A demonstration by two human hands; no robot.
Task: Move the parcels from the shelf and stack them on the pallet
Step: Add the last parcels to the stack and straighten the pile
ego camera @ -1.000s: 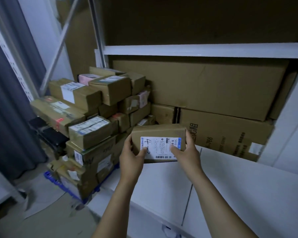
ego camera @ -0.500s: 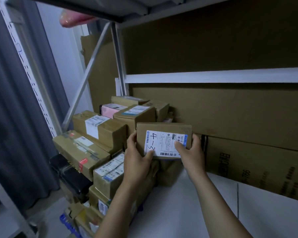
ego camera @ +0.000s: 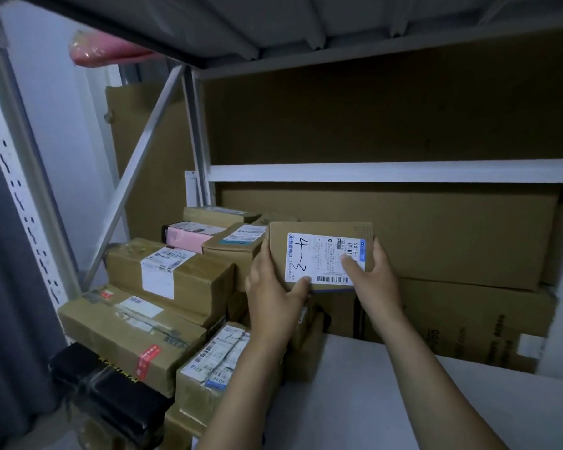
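Note:
I hold a small brown parcel (ego camera: 319,251) with a white label marked "4-3" in both hands, raised above the white shelf board (ego camera: 355,394). My left hand (ego camera: 272,289) grips its left edge, thumb on the label's lower corner. My right hand (ego camera: 372,274) grips its right edge, thumb on the label. To the left stands the stack of parcels (ego camera: 163,303): brown boxes with labels, a pink box (ego camera: 189,237) and a black wrapped parcel (ego camera: 101,394). The held parcel is level with the stack's top boxes. The pallet under the stack is hidden.
Large flat cardboard boxes (ego camera: 436,241) fill the back of the shelf behind the parcel. A white shelf beam (ego camera: 387,172) runs across above them, with a diagonal brace (ego camera: 134,177) at the left. A pink item (ego camera: 104,51) lies on the upper shelf. A dark curtain (ego camera: 7,287) hangs at far left.
Both hands have lifted the parcel off the shelf board and carried it up and left toward the top of the stack. The view has tilted upward.

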